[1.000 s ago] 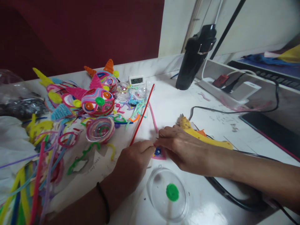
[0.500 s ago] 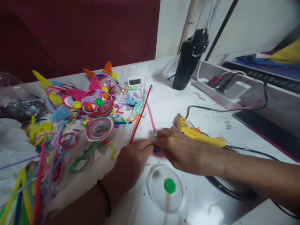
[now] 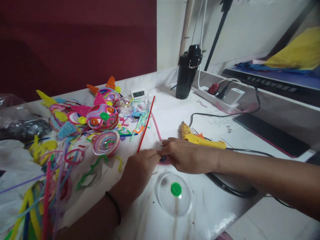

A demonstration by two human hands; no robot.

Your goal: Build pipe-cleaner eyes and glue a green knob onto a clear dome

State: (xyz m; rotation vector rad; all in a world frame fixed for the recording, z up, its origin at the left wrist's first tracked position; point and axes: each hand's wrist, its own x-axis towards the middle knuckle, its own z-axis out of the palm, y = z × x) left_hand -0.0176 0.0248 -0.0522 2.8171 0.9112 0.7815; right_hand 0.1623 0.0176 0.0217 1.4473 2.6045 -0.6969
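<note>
Red stem [image 3: 146, 125]: lower end reaches the far side of our left hand [image 3: 137, 170] and is lost there. From that point its long axis runs away from us, leaning to the right, far tip well beyond the fingertips. The left is the nearer hand; our right hand [image 3: 181, 154] lies across from the other side, its fingertips meeting the left's. We note the left thumb and fingers pressed together; the stem seems held, but the grip itself is hidden. Right fingers bunched in a pinch too; on what, we cannot tell. Under the joined fingertips, mostly covered: a small piece [image 3: 164, 163] with a pink edge.

Surface: white table [image 3: 170, 110], glossy, with scribbles and stains. A pink stem [image 3: 156, 126] lies just right of the red one. Nearest us, a clear dish [image 3: 162, 201], a green disc [image 3: 176, 189] showing within its outline. Beyond our right wrist, a yellow glue gun [image 3: 196, 139]; farther off, a dark slab [image 3: 271, 135], a power strip [image 3: 226, 106] and a black bottle [image 3: 185, 78]. Left: loose stems [image 3: 46, 200], a clear cup [image 3: 107, 142], bright figures [image 3: 104, 116], with a maroon board [image 3: 80, 40] behind.
</note>
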